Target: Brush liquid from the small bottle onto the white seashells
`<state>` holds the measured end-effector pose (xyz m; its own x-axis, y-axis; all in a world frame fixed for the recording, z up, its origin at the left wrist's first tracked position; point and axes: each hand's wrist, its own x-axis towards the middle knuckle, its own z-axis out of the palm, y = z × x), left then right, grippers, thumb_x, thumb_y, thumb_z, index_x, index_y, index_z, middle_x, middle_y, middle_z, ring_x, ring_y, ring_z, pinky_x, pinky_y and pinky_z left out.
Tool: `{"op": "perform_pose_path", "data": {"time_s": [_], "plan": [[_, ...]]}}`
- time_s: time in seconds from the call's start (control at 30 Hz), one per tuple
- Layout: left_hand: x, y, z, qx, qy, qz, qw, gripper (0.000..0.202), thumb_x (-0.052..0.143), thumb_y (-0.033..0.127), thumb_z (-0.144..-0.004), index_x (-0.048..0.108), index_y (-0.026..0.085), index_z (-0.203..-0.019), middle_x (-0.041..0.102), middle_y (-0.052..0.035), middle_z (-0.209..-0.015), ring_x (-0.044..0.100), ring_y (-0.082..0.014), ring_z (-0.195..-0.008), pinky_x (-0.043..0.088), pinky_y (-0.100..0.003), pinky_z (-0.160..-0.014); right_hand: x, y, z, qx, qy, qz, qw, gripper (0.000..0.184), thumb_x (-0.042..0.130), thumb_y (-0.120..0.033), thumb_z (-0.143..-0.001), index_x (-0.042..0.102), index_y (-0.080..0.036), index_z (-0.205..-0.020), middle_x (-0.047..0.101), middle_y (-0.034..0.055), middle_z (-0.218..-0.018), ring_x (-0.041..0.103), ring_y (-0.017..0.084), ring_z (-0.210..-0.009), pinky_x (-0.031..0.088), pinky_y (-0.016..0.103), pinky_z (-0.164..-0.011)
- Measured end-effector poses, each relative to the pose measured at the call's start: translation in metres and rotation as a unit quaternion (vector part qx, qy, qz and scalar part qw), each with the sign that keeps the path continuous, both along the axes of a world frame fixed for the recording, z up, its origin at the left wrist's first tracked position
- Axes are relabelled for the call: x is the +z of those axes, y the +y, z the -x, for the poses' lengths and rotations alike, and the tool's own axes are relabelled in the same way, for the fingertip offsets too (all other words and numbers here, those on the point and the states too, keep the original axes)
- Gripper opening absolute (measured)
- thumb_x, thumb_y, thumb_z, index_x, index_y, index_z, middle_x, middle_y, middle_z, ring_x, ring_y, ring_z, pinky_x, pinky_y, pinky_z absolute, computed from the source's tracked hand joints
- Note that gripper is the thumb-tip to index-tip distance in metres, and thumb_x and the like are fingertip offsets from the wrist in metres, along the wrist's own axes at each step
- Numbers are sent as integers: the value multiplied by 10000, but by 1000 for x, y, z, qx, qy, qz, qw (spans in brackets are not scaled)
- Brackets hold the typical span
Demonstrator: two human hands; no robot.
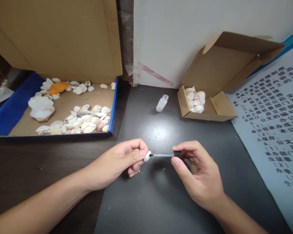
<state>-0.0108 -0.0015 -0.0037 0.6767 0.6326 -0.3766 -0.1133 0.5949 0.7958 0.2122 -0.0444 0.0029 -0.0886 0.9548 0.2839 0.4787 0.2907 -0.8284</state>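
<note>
My left hand (127, 157) is closed in a pinch on a small white shell (147, 156) just above the dark mat (161, 195). My right hand (197, 169) pinches the black cap end of a thin clear-stemmed brush (162, 155) held level. The brush's dark tip touches the shell. A small open frosted bottle (162, 103) stands on the mat farther back, apart from both hands.
At the back left, a blue-edged cardboard tray (113, 107) holds several white shells and one orange piece (57, 87). A small open carton (210, 112) with several shells sits at the back right. A printed sheet (271, 130) lies along the right. A white wall stands behind.
</note>
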Motion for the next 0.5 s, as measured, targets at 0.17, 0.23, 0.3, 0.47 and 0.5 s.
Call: {"op": "perform_pose_path", "data": {"time_s": [0.17, 0.23, 0.3, 0.47, 0.5], "plan": [[2, 0, -1, 7, 1, 7, 1000, 259, 597, 383, -932, 506, 178, -803, 439, 70, -594, 358, -62, -515, 335, -196, -512, -1, -2, -2, -15, 12, -2, 1000, 159, 594, -169, -887, 573, -260, -1015, 548, -44, -684, 556, 121, -562, 461, 235, -521], [4, 0, -1, 13, 4, 15, 1000, 263, 602, 384, -925, 504, 176, -798, 450, 71, -584, 365, -56, -493, 339, -191, -497, -3, -3, -2, 8, 12, 1, 1000, 187, 600, -170, -890, 576, -270, -1046, 572, -34, -710, 580, 134, -599, 471, 247, -540], [6, 0, -2, 24, 8, 24, 999, 271, 618, 391, -907, 507, 173, -789, 463, 69, -572, 374, -54, -472, 342, -191, -481, -4, -3, -2, 6, -1, -1, 1000, 193, 612, -163, -886, 588, -273, -1044, 582, -26, -726, 589, 142, -629, 469, 256, -553], [10, 1, -3, 42, 13, 42, 998, 290, 673, 402, -852, 534, 163, -766, 485, 59, -563, 401, -57, -458, 351, -189, -463, -4, -4, -2, 0, 35, -10, 999, 247, 572, -128, -905, 559, -274, -1105, 616, -2, -851, 587, 135, -653, 490, 274, -584], [11, 1, -4, 43, 13, 46, 998, 285, 679, 397, -848, 541, 160, -771, 486, 60, -561, 395, -54, -455, 349, -186, -464, -4, -4, -1, 17, 36, -14, 999, 267, 572, -119, -903, 556, -272, -1121, 623, 7, -880, 597, 141, -683, 496, 281, -598]]}}
